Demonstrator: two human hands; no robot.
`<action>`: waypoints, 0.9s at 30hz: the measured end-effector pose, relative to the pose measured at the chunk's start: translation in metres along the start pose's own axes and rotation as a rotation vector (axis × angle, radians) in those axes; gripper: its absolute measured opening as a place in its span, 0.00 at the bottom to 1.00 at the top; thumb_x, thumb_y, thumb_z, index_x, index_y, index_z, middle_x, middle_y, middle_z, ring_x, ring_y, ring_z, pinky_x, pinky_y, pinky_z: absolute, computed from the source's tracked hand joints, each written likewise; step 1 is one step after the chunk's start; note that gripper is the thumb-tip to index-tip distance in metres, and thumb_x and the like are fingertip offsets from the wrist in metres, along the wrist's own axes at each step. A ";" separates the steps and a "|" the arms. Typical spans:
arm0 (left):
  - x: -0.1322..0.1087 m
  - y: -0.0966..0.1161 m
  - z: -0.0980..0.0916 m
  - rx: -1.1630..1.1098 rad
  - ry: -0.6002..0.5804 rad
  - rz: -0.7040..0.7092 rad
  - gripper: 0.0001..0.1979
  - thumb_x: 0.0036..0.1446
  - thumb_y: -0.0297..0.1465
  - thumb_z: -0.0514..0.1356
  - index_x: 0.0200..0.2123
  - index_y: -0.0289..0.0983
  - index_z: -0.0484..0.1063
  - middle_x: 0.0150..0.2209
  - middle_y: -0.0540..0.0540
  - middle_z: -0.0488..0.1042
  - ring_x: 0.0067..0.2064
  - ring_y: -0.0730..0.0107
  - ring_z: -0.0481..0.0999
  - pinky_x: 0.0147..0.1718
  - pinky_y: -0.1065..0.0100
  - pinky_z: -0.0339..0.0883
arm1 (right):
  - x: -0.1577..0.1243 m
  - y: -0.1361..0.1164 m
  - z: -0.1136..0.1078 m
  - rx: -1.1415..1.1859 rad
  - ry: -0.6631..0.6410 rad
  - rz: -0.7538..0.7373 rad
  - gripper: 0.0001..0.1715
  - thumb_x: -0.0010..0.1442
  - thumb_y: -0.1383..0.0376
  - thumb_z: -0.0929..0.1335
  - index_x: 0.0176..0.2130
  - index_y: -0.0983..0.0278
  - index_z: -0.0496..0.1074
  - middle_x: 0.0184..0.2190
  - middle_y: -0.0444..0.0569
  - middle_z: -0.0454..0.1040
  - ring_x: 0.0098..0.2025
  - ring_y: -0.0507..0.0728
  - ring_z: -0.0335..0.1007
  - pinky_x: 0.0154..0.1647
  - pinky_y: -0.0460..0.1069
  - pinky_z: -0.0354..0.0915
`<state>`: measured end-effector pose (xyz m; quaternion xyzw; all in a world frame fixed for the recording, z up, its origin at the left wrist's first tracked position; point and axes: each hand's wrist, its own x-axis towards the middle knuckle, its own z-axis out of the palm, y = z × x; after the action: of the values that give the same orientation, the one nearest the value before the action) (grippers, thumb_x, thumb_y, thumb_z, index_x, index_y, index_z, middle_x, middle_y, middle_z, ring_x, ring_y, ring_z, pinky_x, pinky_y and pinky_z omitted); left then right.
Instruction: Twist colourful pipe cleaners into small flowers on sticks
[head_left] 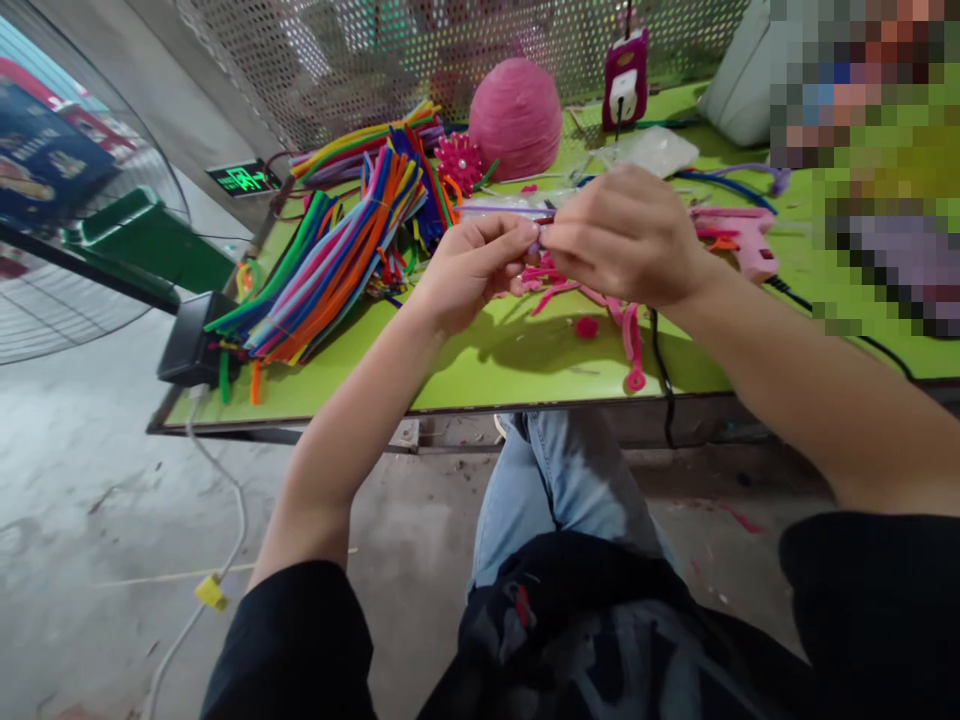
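My left hand (480,262) and my right hand (619,240) meet above the green table, fingertips nearly touching. Both are pinched closed on a light purple pipe cleaner (499,210), whose straight end sticks out leftward. A small purple bit of it shows between the fingertips; its shape there is too small to tell. Under my hands lie pink pipe cleaner pieces (634,350) and a small pink curl (587,327). Beyond them sit a pink ball (517,118) and a pink flower with a pale centre (459,163). Right of my right hand lies a pink glue gun (739,240).
Bundles of coloured pipe cleaners (337,260) cover the table's left side. A black box (191,340) stands at the left corner, a fan (90,180) beyond it. A black cable (661,370) hangs over the front edge. A perforated metal panel (360,60) rises behind.
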<state>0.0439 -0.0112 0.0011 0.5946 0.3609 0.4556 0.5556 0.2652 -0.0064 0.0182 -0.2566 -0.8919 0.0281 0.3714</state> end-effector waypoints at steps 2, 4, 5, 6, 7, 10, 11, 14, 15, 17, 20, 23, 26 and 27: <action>0.005 -0.011 -0.004 0.074 0.049 0.195 0.13 0.74 0.34 0.70 0.35 0.38 0.76 0.30 0.53 0.74 0.24 0.84 0.73 0.24 0.79 0.75 | -0.002 0.002 0.004 0.067 0.132 0.073 0.14 0.76 0.55 0.72 0.38 0.57 0.77 0.40 0.51 0.79 0.44 0.61 0.77 0.52 0.59 0.73; 0.012 -0.024 -0.009 0.147 0.089 0.373 0.20 0.69 0.49 0.73 0.37 0.40 0.76 0.30 0.53 0.75 0.24 0.82 0.73 0.23 0.78 0.75 | -0.004 0.004 0.010 0.233 0.189 0.172 0.13 0.75 0.54 0.73 0.39 0.57 0.77 0.36 0.49 0.78 0.37 0.58 0.73 0.42 0.56 0.70; 0.016 -0.031 -0.011 0.180 0.098 0.444 0.25 0.66 0.56 0.73 0.37 0.40 0.75 0.30 0.53 0.76 0.23 0.82 0.73 0.22 0.77 0.75 | -0.004 0.004 0.013 0.338 0.188 0.217 0.13 0.73 0.54 0.75 0.38 0.57 0.77 0.34 0.47 0.77 0.33 0.56 0.70 0.37 0.54 0.67; 0.020 -0.036 -0.013 0.207 0.099 0.504 0.29 0.64 0.61 0.71 0.38 0.40 0.75 0.31 0.52 0.76 0.23 0.82 0.73 0.22 0.76 0.75 | -0.003 0.004 0.015 0.435 0.173 0.255 0.14 0.71 0.53 0.76 0.38 0.58 0.77 0.31 0.45 0.75 0.31 0.55 0.66 0.34 0.53 0.64; 0.023 -0.041 -0.015 0.226 0.099 0.554 0.31 0.63 0.64 0.70 0.38 0.40 0.75 0.31 0.52 0.76 0.23 0.82 0.72 0.23 0.75 0.76 | -0.003 0.003 0.017 0.508 0.149 0.282 0.15 0.70 0.53 0.78 0.36 0.58 0.76 0.30 0.44 0.74 0.29 0.53 0.63 0.32 0.52 0.62; 0.026 -0.047 -0.018 0.258 0.089 0.633 0.30 0.67 0.63 0.68 0.40 0.40 0.75 0.31 0.52 0.76 0.23 0.81 0.74 0.26 0.72 0.80 | 0.002 0.001 0.022 0.623 0.141 0.344 0.16 0.67 0.57 0.80 0.33 0.59 0.76 0.28 0.43 0.73 0.29 0.52 0.61 0.31 0.51 0.61; 0.026 -0.047 -0.018 0.268 0.087 0.642 0.29 0.68 0.62 0.67 0.41 0.40 0.75 0.32 0.52 0.75 0.24 0.80 0.75 0.27 0.71 0.81 | 0.003 0.000 0.023 0.643 0.157 0.366 0.16 0.66 0.59 0.81 0.33 0.59 0.76 0.28 0.43 0.74 0.29 0.52 0.62 0.32 0.50 0.62; 0.024 -0.047 -0.018 0.301 0.073 0.621 0.29 0.68 0.62 0.67 0.43 0.41 0.76 0.31 0.51 0.74 0.26 0.77 0.77 0.28 0.70 0.81 | 0.005 -0.003 0.022 0.698 0.158 0.429 0.15 0.65 0.60 0.82 0.34 0.60 0.76 0.29 0.43 0.74 0.30 0.52 0.65 0.32 0.50 0.64; 0.024 -0.047 -0.018 0.307 0.068 0.606 0.30 0.68 0.63 0.67 0.43 0.41 0.76 0.30 0.52 0.73 0.26 0.77 0.77 0.27 0.70 0.80 | 0.005 -0.004 0.021 0.710 0.145 0.435 0.16 0.65 0.60 0.82 0.34 0.60 0.77 0.28 0.43 0.74 0.29 0.52 0.65 0.32 0.50 0.64; 0.024 -0.047 -0.018 0.304 0.054 0.575 0.31 0.67 0.64 0.66 0.42 0.40 0.76 0.28 0.52 0.71 0.24 0.77 0.76 0.25 0.71 0.79 | 0.004 -0.007 0.019 0.685 0.135 0.413 0.16 0.65 0.60 0.82 0.34 0.59 0.76 0.28 0.43 0.74 0.29 0.52 0.65 0.32 0.50 0.64; 0.024 -0.047 -0.019 0.298 0.026 0.527 0.33 0.65 0.66 0.67 0.39 0.39 0.76 0.28 0.53 0.71 0.22 0.78 0.75 0.22 0.72 0.76 | 0.002 -0.012 0.016 0.567 0.173 0.340 0.15 0.65 0.65 0.82 0.32 0.59 0.76 0.29 0.43 0.76 0.30 0.52 0.64 0.33 0.50 0.62; 0.023 -0.045 -0.020 0.306 0.012 0.467 0.33 0.64 0.66 0.67 0.38 0.39 0.76 0.29 0.51 0.74 0.23 0.77 0.77 0.22 0.72 0.76 | 0.002 -0.013 0.014 0.508 0.156 0.309 0.14 0.65 0.69 0.81 0.32 0.59 0.76 0.29 0.44 0.78 0.30 0.51 0.65 0.34 0.51 0.63; 0.023 -0.043 -0.021 0.265 0.003 0.433 0.31 0.65 0.64 0.68 0.39 0.40 0.77 0.30 0.50 0.77 0.25 0.73 0.81 0.22 0.72 0.78 | 0.003 -0.010 0.011 0.576 0.123 0.348 0.12 0.65 0.68 0.79 0.32 0.59 0.78 0.29 0.44 0.78 0.30 0.52 0.68 0.34 0.50 0.65; 0.023 -0.041 -0.022 0.239 0.004 0.423 0.30 0.66 0.63 0.68 0.40 0.40 0.78 0.31 0.49 0.78 0.27 0.72 0.83 0.22 0.72 0.78 | 0.003 -0.009 0.010 0.613 0.120 0.372 0.10 0.66 0.67 0.79 0.33 0.58 0.79 0.30 0.43 0.79 0.30 0.52 0.69 0.34 0.51 0.66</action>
<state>0.0342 0.0223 -0.0374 0.7177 0.2806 0.5170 0.3727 0.2522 -0.0110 0.0150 -0.2922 -0.7566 0.3462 0.4715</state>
